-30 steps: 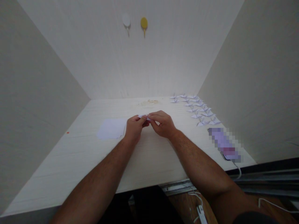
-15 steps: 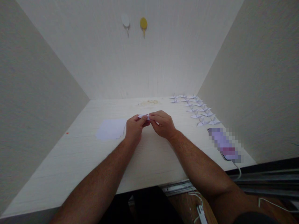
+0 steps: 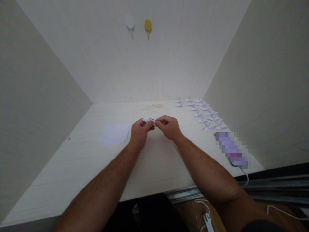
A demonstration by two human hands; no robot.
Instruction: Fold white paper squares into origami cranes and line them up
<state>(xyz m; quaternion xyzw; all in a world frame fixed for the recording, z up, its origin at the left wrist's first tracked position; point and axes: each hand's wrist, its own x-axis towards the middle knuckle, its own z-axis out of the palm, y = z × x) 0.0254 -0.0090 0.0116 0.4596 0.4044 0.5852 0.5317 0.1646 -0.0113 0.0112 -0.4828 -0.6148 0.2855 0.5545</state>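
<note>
Over the middle of the pale table (image 3: 154, 167), a small piece of folded white paper (image 3: 147, 120) is held between both hands. My left hand (image 3: 140, 131) is closed on its left part, the thumb lying on top. At its right end my right hand (image 3: 169, 128) pinches the paper between thumb and forefinger. The fingers cover much of the paper, so its full shape is hidden. Just left of my left hand lies a stack of white paper sheets (image 3: 114, 133).
Several folded white paper cranes (image 3: 202, 120) stand in rows at the back right. A phone (image 3: 230, 149) with a blurred screen and a white cable (image 3: 246, 177) lies near the right edge. White and yellow hooks (image 3: 148, 25) are on the back wall (image 3: 154, 64).
The fingers of my right hand have drawn together into a tighter pinch at the paper's right end. My left hand has hardly moved, and a little more of the paper shows.
</note>
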